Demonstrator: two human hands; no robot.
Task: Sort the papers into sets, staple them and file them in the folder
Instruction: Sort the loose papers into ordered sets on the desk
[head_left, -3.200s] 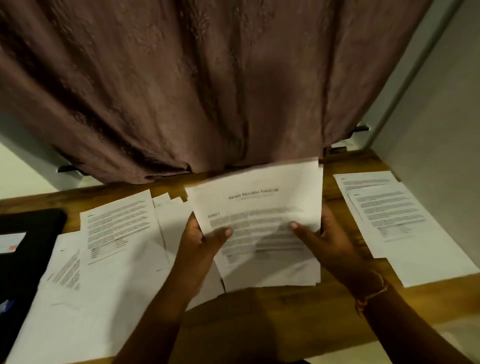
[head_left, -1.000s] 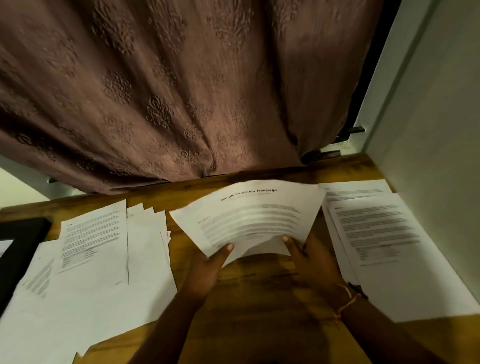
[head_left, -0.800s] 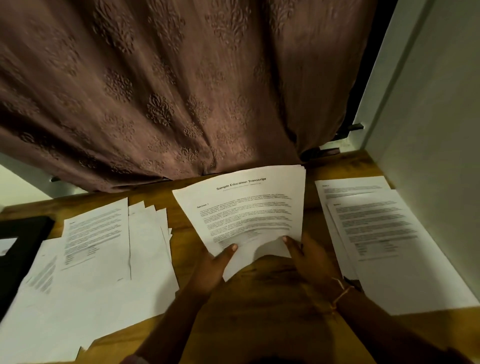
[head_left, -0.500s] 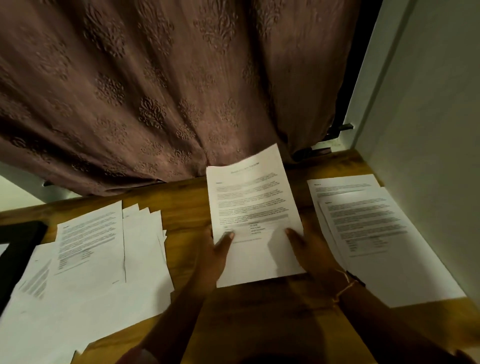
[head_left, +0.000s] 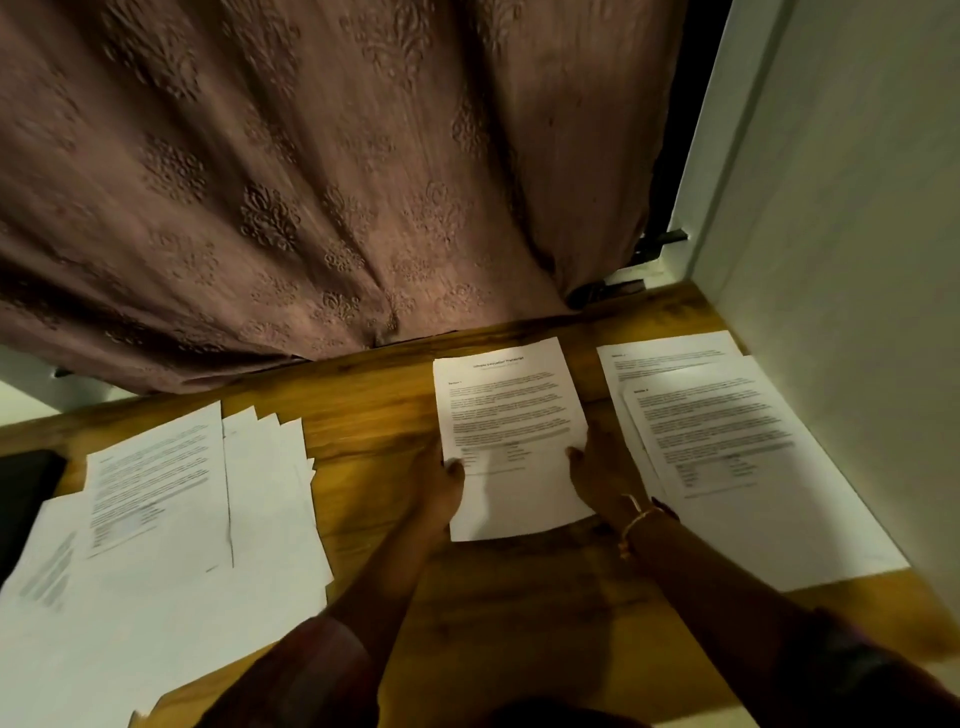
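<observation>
A printed set of sheets (head_left: 511, 426) lies portrait-wise on the wooden table (head_left: 374, 426), right of centre. My left hand (head_left: 441, 486) grips its left edge, thumb on top of the page. My right hand (head_left: 597, 478) grips its right edge the same way. A second set of printed pages (head_left: 727, 457) lies flat to the right, beside the wall. A loose spread of several sheets (head_left: 171, 499) covers the left part of the table. A dark object (head_left: 23, 488), possibly the folder, shows at the far left edge. No stapler is in sight.
A brown patterned curtain (head_left: 311, 182) hangs down to the table's far edge. A white wall (head_left: 857, 260) closes the right side. Bare wood shows between the left spread and the held set, and in front of my arms.
The held set was landscape, fanned and lifted a second ago; it has been turned upright, squared and lowered onto the table, a little further right. Both hands kept hold of its edges.
</observation>
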